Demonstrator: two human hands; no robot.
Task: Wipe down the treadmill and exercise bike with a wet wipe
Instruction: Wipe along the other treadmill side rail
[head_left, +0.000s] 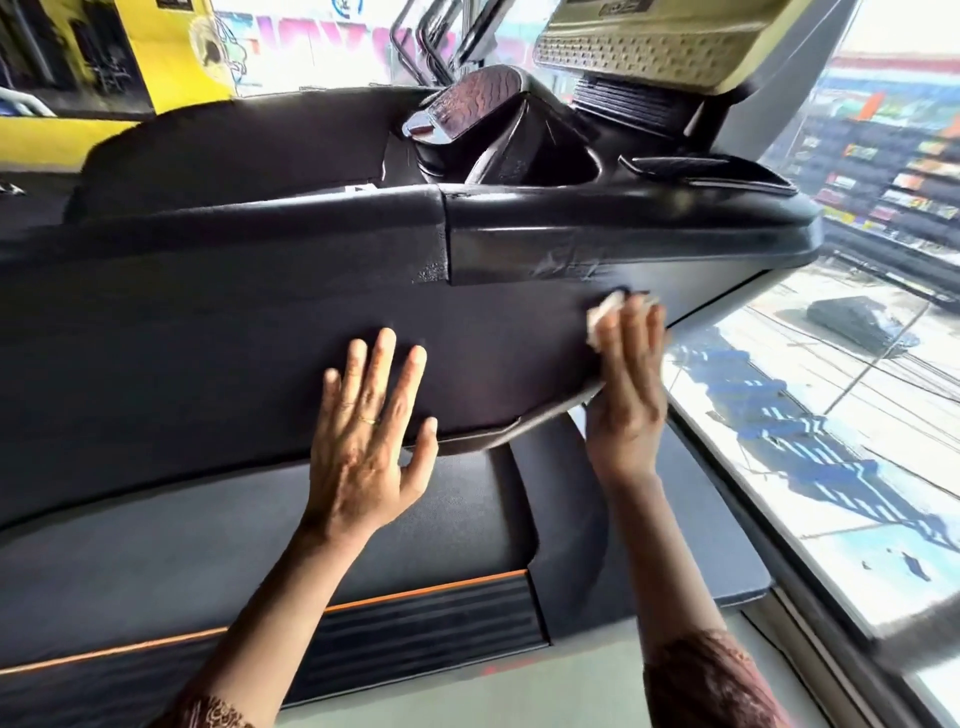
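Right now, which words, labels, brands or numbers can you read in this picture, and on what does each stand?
None can be read.
Treadmill console: dark mark at its top, cut off and blurred.
Painted wall: large letters, blurred.
Shop shelves outside: packages too small.

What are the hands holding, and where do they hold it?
The right hand presses a wet wipe against the treadmill panel, fingers covering most of it. The left hand holds nothing.

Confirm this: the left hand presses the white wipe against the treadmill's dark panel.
Wrong hand. The head view shows the right hand pressing the white wipe against the treadmill's dark panel; the left hand lies flat on it.
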